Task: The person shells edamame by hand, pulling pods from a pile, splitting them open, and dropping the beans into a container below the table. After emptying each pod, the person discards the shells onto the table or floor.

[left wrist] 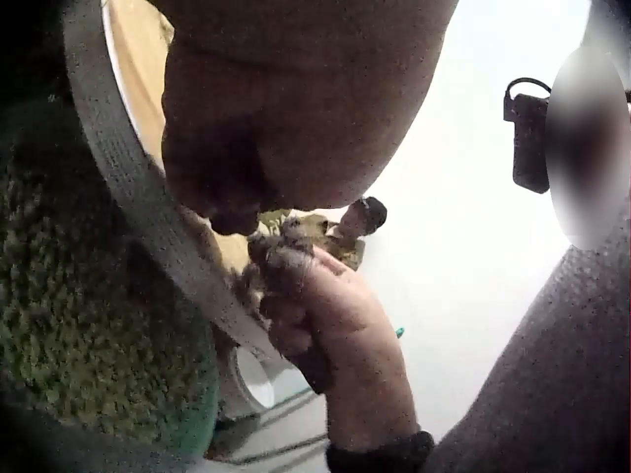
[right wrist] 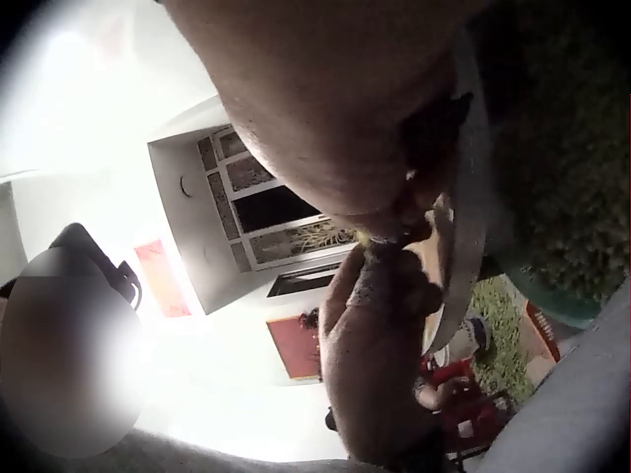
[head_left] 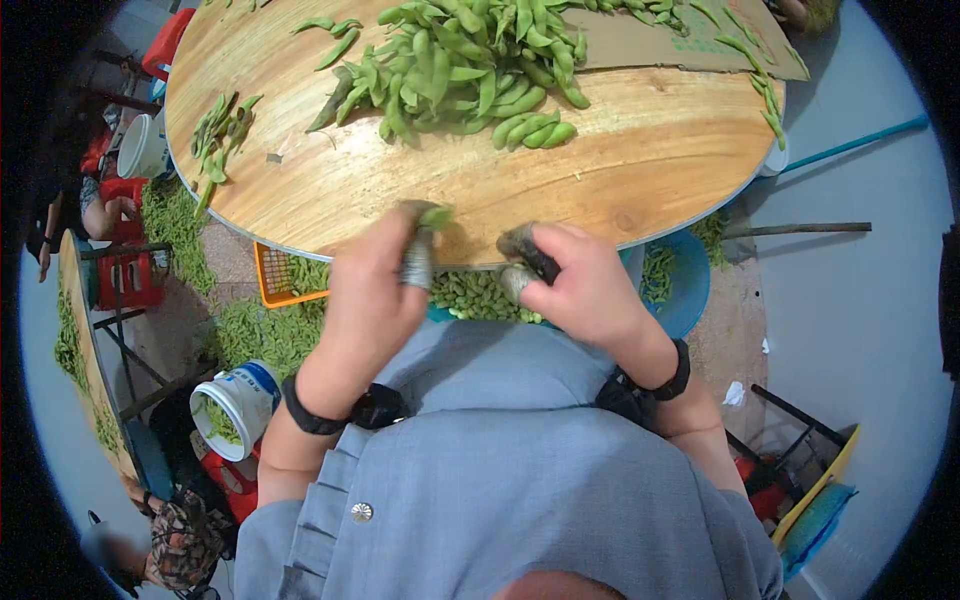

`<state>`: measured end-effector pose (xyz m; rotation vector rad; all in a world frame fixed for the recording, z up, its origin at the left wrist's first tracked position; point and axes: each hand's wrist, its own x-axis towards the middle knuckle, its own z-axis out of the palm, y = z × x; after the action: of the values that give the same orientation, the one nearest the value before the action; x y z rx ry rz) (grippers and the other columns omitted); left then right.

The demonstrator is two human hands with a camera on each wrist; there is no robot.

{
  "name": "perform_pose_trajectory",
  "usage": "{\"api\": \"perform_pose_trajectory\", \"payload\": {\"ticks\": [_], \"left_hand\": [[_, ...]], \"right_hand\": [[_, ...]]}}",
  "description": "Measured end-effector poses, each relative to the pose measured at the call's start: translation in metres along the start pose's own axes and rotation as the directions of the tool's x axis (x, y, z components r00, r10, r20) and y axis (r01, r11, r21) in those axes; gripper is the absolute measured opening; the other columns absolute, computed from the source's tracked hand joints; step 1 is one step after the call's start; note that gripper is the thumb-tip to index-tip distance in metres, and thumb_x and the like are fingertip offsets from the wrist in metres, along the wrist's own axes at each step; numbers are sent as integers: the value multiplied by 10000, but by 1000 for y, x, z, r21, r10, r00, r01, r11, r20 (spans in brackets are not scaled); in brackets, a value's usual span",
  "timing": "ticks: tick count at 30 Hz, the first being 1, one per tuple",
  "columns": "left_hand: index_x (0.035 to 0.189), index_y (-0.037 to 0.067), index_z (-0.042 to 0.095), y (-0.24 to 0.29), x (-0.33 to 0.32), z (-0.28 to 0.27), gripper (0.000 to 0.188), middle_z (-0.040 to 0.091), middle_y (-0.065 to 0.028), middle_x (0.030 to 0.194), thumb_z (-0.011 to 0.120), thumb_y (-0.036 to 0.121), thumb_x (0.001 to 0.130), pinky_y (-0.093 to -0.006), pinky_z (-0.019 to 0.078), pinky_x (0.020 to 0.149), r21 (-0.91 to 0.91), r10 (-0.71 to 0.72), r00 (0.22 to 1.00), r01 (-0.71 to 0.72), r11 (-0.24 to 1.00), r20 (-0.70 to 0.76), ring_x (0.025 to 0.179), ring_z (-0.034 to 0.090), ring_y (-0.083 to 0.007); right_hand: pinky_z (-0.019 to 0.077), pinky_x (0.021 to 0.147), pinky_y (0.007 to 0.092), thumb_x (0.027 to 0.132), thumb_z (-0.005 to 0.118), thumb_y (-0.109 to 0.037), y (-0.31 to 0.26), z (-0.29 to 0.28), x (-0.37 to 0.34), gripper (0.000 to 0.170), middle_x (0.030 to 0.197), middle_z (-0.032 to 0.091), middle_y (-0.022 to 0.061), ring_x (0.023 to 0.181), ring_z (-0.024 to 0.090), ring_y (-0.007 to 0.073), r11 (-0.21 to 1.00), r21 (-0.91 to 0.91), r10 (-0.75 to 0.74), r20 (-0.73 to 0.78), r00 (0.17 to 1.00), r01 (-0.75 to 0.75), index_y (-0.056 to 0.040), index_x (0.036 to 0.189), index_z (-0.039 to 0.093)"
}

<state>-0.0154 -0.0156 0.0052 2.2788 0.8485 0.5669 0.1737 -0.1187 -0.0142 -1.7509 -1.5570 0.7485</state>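
Observation:
In the head view, my left hand (head_left: 375, 265), its thumb wrapped in greyish tape, pinches a green soybean pod (head_left: 435, 217) at the table's near edge. Facing it, my right hand (head_left: 580, 275) has curled fingers with dark, stained coverings and a taped thumb; I cannot tell whether it holds anything. A heap of soybean pods (head_left: 450, 70) lies farther back on the round wooden table (head_left: 330, 200), with a small row of pods (head_left: 535, 130) in front of it. Below the edge, between my wrists, is a mass of green beans (head_left: 480, 293) in a green basin (left wrist: 204, 394).
Darker pods (head_left: 220, 140) lie at the table's left, and flat cardboard (head_left: 650, 50) at the back right. An orange basket (head_left: 275, 280), a white bucket (head_left: 235, 410) and a blue basin (head_left: 690, 290) stand below. Pods cover the floor at left, where other people sit.

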Motion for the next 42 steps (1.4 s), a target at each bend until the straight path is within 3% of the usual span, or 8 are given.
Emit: {"api": "perform_pose_trajectory", "payload": {"ticks": [8, 12, 17, 22, 25, 28, 38, 42], "left_hand": [[1162, 75, 570, -56, -44, -71, 326, 649, -153, 855, 585, 37, 839, -344, 507, 705, 380, -244, 872, 416, 826, -425, 800, 660, -294], [1123, 13, 600, -64, -45, -81, 279, 618, -154, 1078, 601, 64, 849, -356, 482, 843, 722, 30, 871, 387, 574, -491, 984, 607, -297], [1101, 29, 619, -17, 3, -28, 240, 648, -147, 984, 540, 72, 879, -323, 493, 761, -135, -117, 987, 102, 986, -110, 876, 634, -242], [980, 3, 616, 8, 28, -4, 220, 620, -67, 768, 476, 166, 934, -277, 465, 637, -586, -58, 836, 429, 688, 545, 694, 575, -146], [969, 29, 631, 4, 24, -2, 224, 589, -1, 744, 493, 203, 945, -204, 397, 548, -629, -194, 689, 720, 293, 698, 627, 495, -58], [983, 52, 634, -3, 19, 1, 182, 601, 9, 763, 523, 186, 929, -170, 359, 529, -768, -178, 791, 611, 190, 585, 618, 480, -31], [1002, 3, 602, 8, 20, 11, 168, 637, -48, 805, 534, 17, 849, -256, 440, 577, -677, -253, 887, 459, 575, 387, 649, 559, -130], [963, -4, 597, 2, 15, 15, 138, 634, -156, 809, 565, 36, 835, -348, 455, 594, -166, 65, 996, -53, 985, 66, 676, 605, -256]], "right_hand": [[477, 683, 440, 769, 630, -143, 34, -34, 59, 207, 831, 598, 159, 796, 588, 360, 927, -374, -188, -384, 904, 34, -31, 942, 606], [485, 662, 419, 763, 658, -148, 30, -38, 60, 245, 817, 613, 153, 743, 598, 340, 928, -369, -87, -326, 941, -42, -25, 970, 610], [468, 563, 325, 736, 705, -127, -5, -36, 32, 309, 803, 661, 85, 610, 602, 189, 996, 85, 51, -180, 982, -36, -32, 1014, 610], [437, 538, 256, 725, 687, -82, -19, -37, 18, 333, 804, 656, 53, 577, 553, 137, 980, 90, -176, -49, 983, 180, -37, 1044, 604], [469, 592, 282, 755, 641, -68, -17, -31, 15, 335, 851, 662, 74, 656, 603, 170, 972, 229, -42, -41, 998, 51, -18, 1082, 582], [492, 676, 310, 780, 595, -62, -11, -16, 10, 363, 909, 655, 121, 756, 634, 215, 924, 375, 87, -24, 996, -71, -3, 1135, 554], [451, 629, 237, 813, 469, -26, -9, -8, 8, 423, 867, 603, 75, 688, 545, 99, 930, 363, -73, 25, 997, 59, 10, 1234, 490], [476, 642, 248, 789, 487, -33, -23, -11, 10, 448, 835, 594, 57, 696, 563, 120, 787, 572, 174, 155, 972, -232, -14, 1236, 507]]}}
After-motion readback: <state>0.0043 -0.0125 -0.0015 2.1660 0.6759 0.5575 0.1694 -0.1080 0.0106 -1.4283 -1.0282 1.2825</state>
